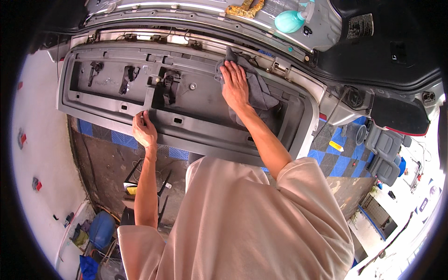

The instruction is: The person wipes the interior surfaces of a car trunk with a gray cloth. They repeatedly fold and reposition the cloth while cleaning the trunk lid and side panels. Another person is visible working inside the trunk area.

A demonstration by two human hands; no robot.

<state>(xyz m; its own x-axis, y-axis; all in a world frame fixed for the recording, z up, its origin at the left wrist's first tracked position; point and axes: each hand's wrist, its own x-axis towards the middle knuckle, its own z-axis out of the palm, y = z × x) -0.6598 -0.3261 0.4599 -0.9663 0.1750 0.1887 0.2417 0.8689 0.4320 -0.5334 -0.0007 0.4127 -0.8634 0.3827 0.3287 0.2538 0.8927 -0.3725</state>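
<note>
In front of me lies the lowered tailgate (305, 123) of a vehicle, its grey inner panel split into two shallow recesses. My right hand (235, 86) presses a dark grey cloth (261, 93) onto the right recess and its far rim, fingers laid over the fabric. The cloth hides that end of the recess. My left hand (145, 129) is at the panel's near edge, left of the middle. Its fingers are bent in toward the thumb; whether anything small is between them is hidden. Black straps (128, 78) with buckles lie in the left recess, and another strap (171, 87) sits near the divider.
Beyond the tailgate, a teal spray bottle (289, 21) and a rusty yellow-brown piece (245, 8) lie on the vehicle floor. Grey seats (383, 142), a bucket (360, 134) and a yellow bottle (336, 146) stand or lie at right. A blue barrel (102, 229) is at lower left.
</note>
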